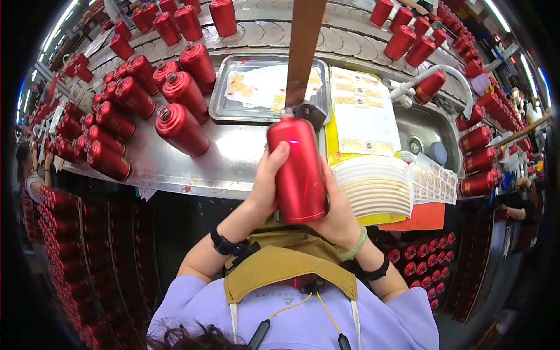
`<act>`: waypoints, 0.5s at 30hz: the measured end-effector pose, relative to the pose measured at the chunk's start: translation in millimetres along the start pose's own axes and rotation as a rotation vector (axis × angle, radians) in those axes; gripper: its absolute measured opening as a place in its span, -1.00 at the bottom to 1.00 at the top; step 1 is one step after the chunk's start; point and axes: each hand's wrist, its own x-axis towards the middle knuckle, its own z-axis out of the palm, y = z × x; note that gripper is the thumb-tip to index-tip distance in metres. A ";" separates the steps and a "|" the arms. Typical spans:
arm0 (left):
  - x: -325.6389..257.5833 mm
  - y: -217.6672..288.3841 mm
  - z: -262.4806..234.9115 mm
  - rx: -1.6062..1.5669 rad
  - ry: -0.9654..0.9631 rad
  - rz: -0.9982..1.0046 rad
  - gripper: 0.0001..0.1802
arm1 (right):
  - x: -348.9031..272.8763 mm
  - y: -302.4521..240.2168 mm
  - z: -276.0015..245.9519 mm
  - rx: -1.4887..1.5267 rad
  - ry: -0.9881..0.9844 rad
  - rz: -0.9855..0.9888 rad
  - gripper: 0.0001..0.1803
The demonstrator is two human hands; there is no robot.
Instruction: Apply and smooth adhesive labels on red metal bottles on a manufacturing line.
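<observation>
Closed around the red bottle (297, 172), our left hand (268, 178) and right hand (340, 214) hold it between them at the counter (227, 154) edge, and we should press evenly (its glossy coat could slip).

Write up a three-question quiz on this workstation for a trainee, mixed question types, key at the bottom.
1. True or false: the left hand and the right hand both touch the red bottle.
2. Fill in the blank: a curved white ____ arches over the metal sink.
3. Left or right: on which wrist does the person wear the pale green bangle?

Key: 1. True. 2. Faucet. 3. Right.
</observation>
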 end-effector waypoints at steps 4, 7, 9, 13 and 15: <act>12.3 -13.7 9.3 0.073 0.054 -0.028 -0.40 | -11.4 9.8 -0.9 -0.092 0.042 0.039 0.25; 21.0 -18.5 8.2 0.042 0.075 -0.041 -0.40 | -7.4 10.5 -5.1 -0.110 0.044 0.067 0.23; 29.4 -20.7 6.1 0.024 0.081 -0.043 -0.42 | -1.1 15.7 -7.3 -0.120 0.046 0.055 0.22; 54.5 -27.3 -6.0 0.111 0.058 0.042 -0.46 | 8.7 18.3 -9.4 -0.326 0.145 -0.015 0.17; 57.3 -16.7 -27.9 0.552 0.114 0.174 -0.51 | 8.9 10.5 -11.5 -0.474 0.109 -0.042 0.16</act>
